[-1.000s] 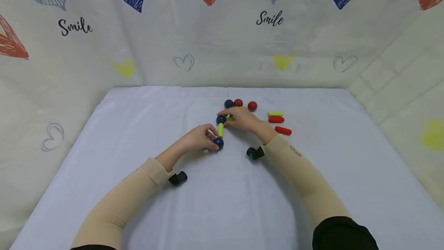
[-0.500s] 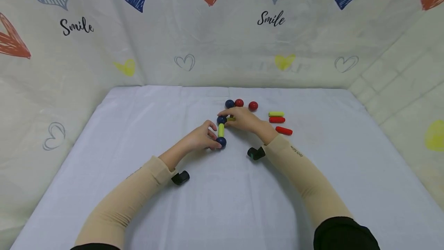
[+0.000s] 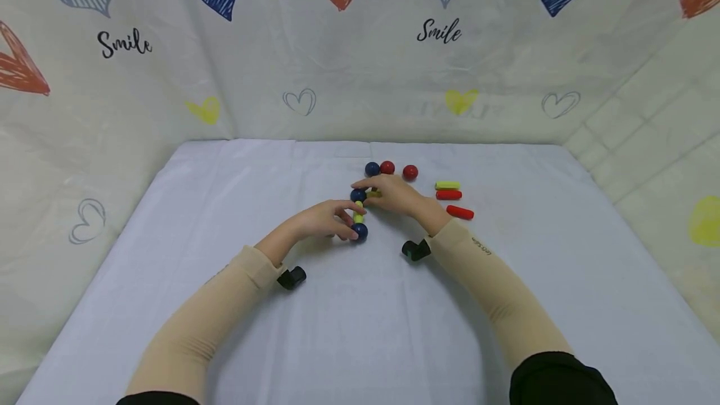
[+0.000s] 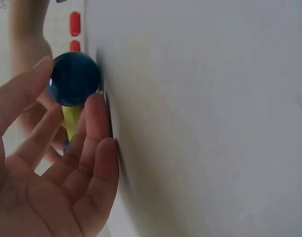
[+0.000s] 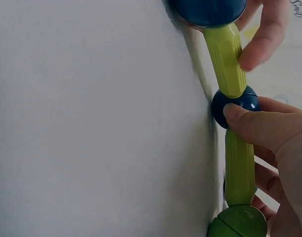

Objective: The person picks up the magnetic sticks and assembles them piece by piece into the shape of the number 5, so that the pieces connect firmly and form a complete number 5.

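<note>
Blue balls and yellow-green rods are joined into a bent chain on the table. My left hand (image 3: 326,220) holds the near blue ball (image 4: 74,79) between thumb and fingers, and its index finger reaches across the rod (image 5: 225,59) behind that ball. On the corner blue ball (image 3: 358,195), my right hand (image 3: 394,194) has a pinch, its thumb (image 5: 238,114) pressed to the near side. From that ball a second rod (image 5: 239,168) runs under the right hand to a green ball (image 5: 239,222), which the hand hides in the head view.
Behind the right hand lie a loose blue ball (image 3: 372,169) and two red balls (image 3: 387,167). To the right are a yellow-green rod (image 3: 447,185) and two red rods (image 3: 460,212). A white cloth (image 3: 337,342) covers the table, with a printed curtain (image 3: 371,61) behind.
My left index finger has come down across the rod from its raised position. The near blue ball has shifted slightly right. My right hand stays at the corner ball.
</note>
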Demonstrator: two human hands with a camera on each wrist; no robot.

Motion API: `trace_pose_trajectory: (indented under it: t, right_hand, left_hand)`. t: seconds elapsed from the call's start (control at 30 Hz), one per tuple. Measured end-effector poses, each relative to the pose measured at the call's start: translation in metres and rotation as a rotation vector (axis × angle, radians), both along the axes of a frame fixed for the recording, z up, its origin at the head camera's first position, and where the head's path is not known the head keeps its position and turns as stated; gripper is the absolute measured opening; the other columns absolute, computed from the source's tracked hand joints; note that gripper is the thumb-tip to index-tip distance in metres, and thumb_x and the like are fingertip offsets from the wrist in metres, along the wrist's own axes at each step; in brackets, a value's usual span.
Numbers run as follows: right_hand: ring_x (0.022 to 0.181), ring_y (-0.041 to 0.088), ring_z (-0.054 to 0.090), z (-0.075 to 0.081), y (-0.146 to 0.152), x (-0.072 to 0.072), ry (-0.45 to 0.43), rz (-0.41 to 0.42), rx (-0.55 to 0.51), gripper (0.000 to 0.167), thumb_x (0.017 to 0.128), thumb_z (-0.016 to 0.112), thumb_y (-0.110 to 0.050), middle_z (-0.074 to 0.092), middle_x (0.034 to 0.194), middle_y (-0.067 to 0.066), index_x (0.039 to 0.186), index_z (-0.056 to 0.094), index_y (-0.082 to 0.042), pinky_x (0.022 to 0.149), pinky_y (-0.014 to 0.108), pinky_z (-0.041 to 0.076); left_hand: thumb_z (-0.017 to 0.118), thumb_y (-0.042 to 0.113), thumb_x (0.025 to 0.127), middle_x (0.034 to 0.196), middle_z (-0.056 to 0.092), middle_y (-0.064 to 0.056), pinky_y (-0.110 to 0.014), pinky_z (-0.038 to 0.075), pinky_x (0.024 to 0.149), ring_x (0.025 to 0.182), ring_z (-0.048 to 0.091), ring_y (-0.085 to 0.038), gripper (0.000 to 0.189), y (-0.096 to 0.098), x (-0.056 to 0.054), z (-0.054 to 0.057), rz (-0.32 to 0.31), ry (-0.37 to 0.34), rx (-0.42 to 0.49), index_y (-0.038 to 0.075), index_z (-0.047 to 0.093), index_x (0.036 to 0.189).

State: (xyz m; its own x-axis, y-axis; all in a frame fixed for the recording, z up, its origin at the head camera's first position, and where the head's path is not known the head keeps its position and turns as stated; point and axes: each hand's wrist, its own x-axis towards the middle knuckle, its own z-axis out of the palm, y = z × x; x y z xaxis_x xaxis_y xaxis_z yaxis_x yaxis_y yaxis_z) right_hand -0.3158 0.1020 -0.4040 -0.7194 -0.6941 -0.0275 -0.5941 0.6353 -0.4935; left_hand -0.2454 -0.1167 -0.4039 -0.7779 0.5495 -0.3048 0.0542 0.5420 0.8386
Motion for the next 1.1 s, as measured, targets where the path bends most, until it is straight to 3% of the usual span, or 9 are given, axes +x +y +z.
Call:
trace_pose_trajectory:
  t: [0.23,0.33,0.47,0.63,0.83,1.03,1.1]
  right_hand:
    - [0.113,0.025,0.061,0.009,0.008,0.004,-0.010,-0.024,-0.030,0.045,0.098,0.072,-0.015,0.065,0.137,0.008,0.142,0.063,-0.012,0.097,0.041,0.051]
    - [0.116,0.027,0.060,0.020,0.021,0.007,-0.007,-0.051,-0.071,0.043,0.098,0.071,-0.014,0.066,0.133,0.009,0.141,0.064,-0.011,0.097,0.046,0.050]
    - [0.108,0.028,0.062,0.034,0.042,0.013,0.051,-0.055,-0.080,0.040,0.098,0.070,-0.010,0.068,0.128,0.012,0.138,0.065,-0.006,0.093,0.048,0.049]
    - [0.099,0.026,0.063,0.039,0.076,0.021,0.096,-0.088,-0.006,0.039,0.096,0.073,-0.008,0.072,0.116,0.011,0.134,0.066,-0.004,0.087,0.045,0.052]
    - [0.097,0.027,0.064,0.039,0.110,0.026,0.071,-0.152,0.041,0.033,0.096,0.072,-0.009,0.071,0.106,0.007,0.129,0.069,-0.004,0.089,0.047,0.052]
    - [0.110,0.033,0.060,0.036,0.133,0.030,0.013,-0.220,0.117,0.030,0.097,0.070,-0.011,0.070,0.116,0.014,0.126,0.071,-0.005,0.097,0.054,0.048]
    - [0.107,0.034,0.060,0.035,0.141,0.032,-0.021,-0.250,0.140,0.030,0.096,0.072,-0.014,0.069,0.116,0.014,0.124,0.072,-0.005,0.093,0.052,0.049]
  left_hand:
    - [0.073,0.014,0.096,0.117,0.067,-0.013,-0.031,0.050,0.081,0.090,0.068,-0.019,0.046,-0.002,-0.001,-0.001,-0.041,0.026,0.006,0.009,0.062,0.140]
    - [0.074,0.015,0.096,0.118,0.067,-0.013,-0.032,0.050,0.081,0.089,0.069,-0.019,0.045,-0.001,-0.001,0.000,-0.037,0.034,-0.010,0.010,0.062,0.139]
    - [0.075,0.015,0.095,0.118,0.068,-0.013,-0.032,0.049,0.082,0.088,0.069,-0.018,0.045,-0.002,0.001,0.003,-0.010,0.041,-0.029,0.011,0.063,0.138]
    - [0.076,0.015,0.094,0.116,0.068,-0.013,-0.032,0.047,0.083,0.087,0.068,-0.018,0.046,-0.003,0.003,0.005,-0.004,0.045,-0.043,0.011,0.063,0.138]
    - [0.076,0.016,0.094,0.116,0.068,-0.012,-0.035,0.046,0.087,0.089,0.067,-0.018,0.045,-0.006,0.004,0.006,-0.001,0.079,-0.086,0.012,0.063,0.137]
    - [0.074,0.016,0.095,0.120,0.067,-0.014,-0.041,0.045,0.095,0.099,0.066,-0.020,0.046,-0.011,0.004,0.005,-0.010,0.080,-0.087,0.011,0.062,0.139]
    - [0.074,0.017,0.096,0.122,0.067,-0.014,-0.042,0.044,0.097,0.104,0.065,-0.022,0.046,-0.013,0.004,0.004,-0.011,0.079,-0.088,0.011,0.061,0.140]
